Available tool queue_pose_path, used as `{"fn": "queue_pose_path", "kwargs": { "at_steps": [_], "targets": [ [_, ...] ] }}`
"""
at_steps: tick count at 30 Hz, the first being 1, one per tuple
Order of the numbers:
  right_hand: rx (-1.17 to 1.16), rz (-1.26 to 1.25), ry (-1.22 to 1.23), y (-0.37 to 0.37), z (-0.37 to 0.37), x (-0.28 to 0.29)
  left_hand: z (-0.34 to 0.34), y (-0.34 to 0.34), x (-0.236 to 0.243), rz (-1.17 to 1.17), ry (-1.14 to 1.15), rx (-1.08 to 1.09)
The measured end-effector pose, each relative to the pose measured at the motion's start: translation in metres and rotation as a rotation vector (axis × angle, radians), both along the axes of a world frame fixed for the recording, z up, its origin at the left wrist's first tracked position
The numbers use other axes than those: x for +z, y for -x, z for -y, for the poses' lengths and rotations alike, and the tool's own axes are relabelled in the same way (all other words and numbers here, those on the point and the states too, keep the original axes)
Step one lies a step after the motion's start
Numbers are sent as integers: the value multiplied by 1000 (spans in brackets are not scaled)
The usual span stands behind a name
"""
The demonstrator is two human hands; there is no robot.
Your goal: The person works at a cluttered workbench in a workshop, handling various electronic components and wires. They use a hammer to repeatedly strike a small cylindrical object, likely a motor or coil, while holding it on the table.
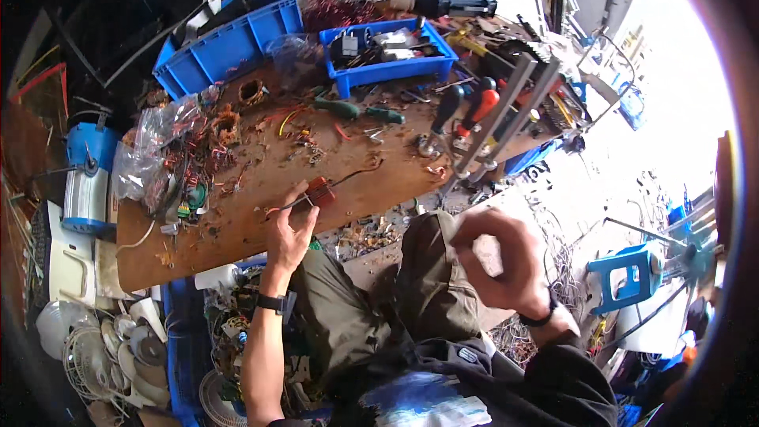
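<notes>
Blurred right hand (518, 266), red block (320, 191), apparently wired

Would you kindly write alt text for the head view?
A person's left hand holds a small red blocky part over a cluttered brown workbench, while the blurred right hand is curled further right. Blue plastic bins stand behind.

Along the bottom of the frame, a black long-sleeved fabric top (545, 391) bears 1 brushed blue-and-white print (427, 405), with 1 small pale marking (466, 355) above it. Loose olive-brown cloth trousers (348, 308) cover 2 legs. The left wrist (277, 283) wears 1 black watch-like band (273, 303); the right wrist (538, 300), 1 narrow dark band (542, 315).
</notes>
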State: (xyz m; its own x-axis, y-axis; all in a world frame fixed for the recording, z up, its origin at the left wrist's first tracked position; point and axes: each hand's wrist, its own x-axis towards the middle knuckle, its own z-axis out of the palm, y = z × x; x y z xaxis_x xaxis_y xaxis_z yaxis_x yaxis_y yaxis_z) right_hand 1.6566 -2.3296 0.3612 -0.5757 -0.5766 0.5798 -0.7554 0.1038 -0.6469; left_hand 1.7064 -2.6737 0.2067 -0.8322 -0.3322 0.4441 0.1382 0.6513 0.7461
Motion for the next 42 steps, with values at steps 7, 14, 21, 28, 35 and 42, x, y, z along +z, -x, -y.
{"fn": "queue_pose_path", "kwargs": {
  "at_steps": [7, 14, 21, 28, 35, 42],
  "targets": [
    [-174, -379, 98, -80, -59, 105, 11, 5, -7, 69, -21, 11],
    [155, -736, 52, -58, -97, 125, -3, 23, -11, 20, -141, 24],
    [-17, -313, -112, -62, -113, 135, 13, 7, -11, 43, -144, 87],
    [-237, -467, 24, -34, -104, 96, -1, 8, 6, 97, -103, 64],
    [-635, -407, 157, 132, -106, 10, 2, 8, 15, 109, -113, 34],
    [-747, 74, -34, 299, -136, -45, -2, 20, 7, 95, -158, 25]
  ]
}}
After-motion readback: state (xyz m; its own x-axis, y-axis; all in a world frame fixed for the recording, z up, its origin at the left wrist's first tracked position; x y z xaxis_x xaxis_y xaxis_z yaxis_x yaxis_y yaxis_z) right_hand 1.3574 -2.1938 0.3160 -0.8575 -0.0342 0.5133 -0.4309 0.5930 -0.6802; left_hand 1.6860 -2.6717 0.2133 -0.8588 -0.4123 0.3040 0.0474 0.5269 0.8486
